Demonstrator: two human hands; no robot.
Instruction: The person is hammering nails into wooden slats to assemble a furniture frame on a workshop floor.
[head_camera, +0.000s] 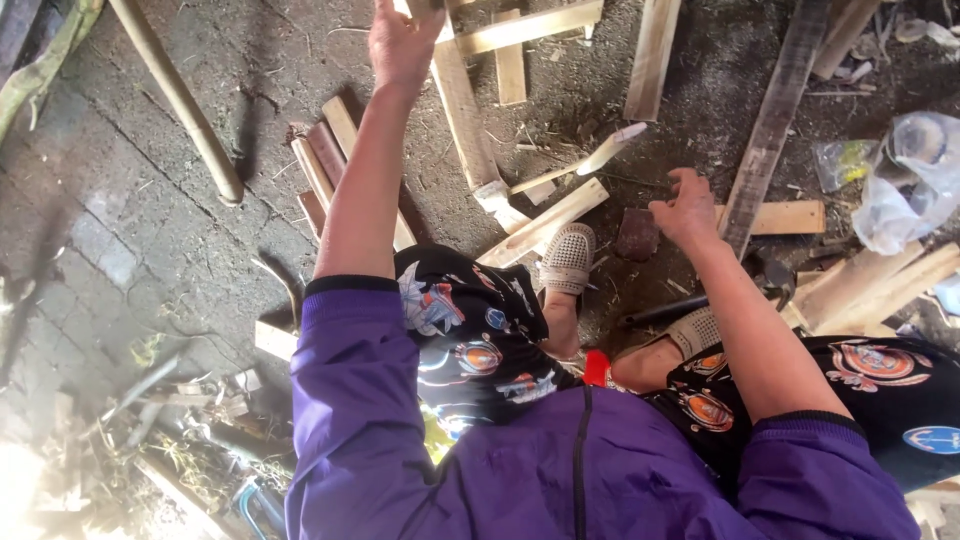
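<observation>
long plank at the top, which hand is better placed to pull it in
Left. The left hand is stretched out right at the long plank. The right hand hangs open lower down, near the reddish brick chunk, well away from that plank.

Daylight is uneven: a blown-out glare sits at the near left corner, while the ground (150, 230) is dim and grey. Sunlit patches fall on the purple sleeves (360, 400). Edges bend slightly outward, and the near left clutter looks soft.
</observation>
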